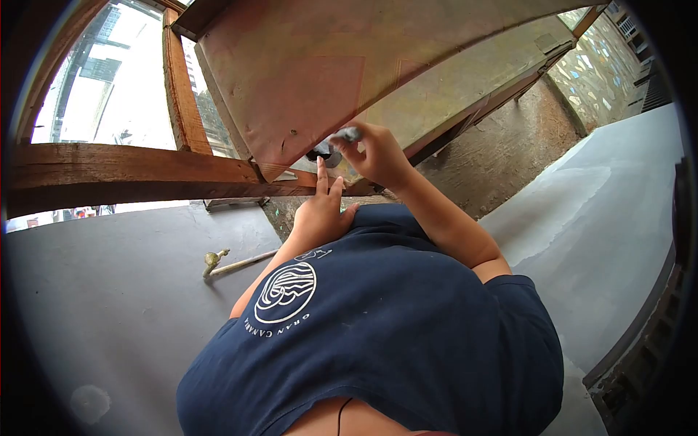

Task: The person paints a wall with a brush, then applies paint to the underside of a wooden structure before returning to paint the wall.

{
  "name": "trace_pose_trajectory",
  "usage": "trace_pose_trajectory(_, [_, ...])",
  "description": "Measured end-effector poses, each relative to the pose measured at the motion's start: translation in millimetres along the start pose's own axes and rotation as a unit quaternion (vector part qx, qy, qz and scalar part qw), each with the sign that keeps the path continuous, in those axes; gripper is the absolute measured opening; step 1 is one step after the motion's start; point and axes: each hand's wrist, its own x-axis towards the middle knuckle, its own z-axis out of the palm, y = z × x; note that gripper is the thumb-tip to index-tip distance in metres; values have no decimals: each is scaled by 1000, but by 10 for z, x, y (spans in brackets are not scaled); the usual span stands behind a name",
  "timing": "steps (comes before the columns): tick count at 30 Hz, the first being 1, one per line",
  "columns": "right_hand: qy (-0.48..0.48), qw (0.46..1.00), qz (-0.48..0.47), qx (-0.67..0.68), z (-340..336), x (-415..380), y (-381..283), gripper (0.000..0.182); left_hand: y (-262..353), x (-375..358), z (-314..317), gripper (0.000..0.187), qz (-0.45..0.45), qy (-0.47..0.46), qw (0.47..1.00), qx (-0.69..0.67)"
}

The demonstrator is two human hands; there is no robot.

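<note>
Right grip: the thumb and fingers of the right hand (pixel 379 154) are pinching a small grey thing (pixel 349 134); what it is made of is too small to tell.
Grey thing: held just above a dark round thing (pixel 318 155), by the lower edge of the reddish panel (pixel 305 80).
Left grip: the left hand (pixel 318 218) has two fingers stretched out and slightly apart, tips at the dark round thing; whether they press it I cannot tell.
Working it well: a light, firm pinch with short strokes should give most control, while the left fingertips steady the spot and stay out of the way.
Right arm: elbow bent and out to the side, forearm angled inward, wrist above the left one; dropping the elbow might ease the shoulder.
Left arm: low and close to the blue shirt (pixel 392 312), palm near the wooden beam (pixel 131 171), which could serve as a rest.
</note>
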Motion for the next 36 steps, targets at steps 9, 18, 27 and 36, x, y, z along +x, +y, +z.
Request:
trace_pose_trajectory(9, [-100,989,-103,-42,-92,42,6,25,-34,33,30,63,-8,-4,1000,-19])
trace_pose_trajectory(18, [-119,985,-110,-57,-53,-36,43,27,-56,24,59,55,3,13,1000,-22])
trace_pose_trajectory(27, [-12,997,-51,-52,-19,-36,-98,21,-59,29,36,52,11,8,1000,-4])
trace_pose_trajectory(36, [108,982,89,126,153,-23,317,24,-69,11,-19,51,19,-1,1000,-7])
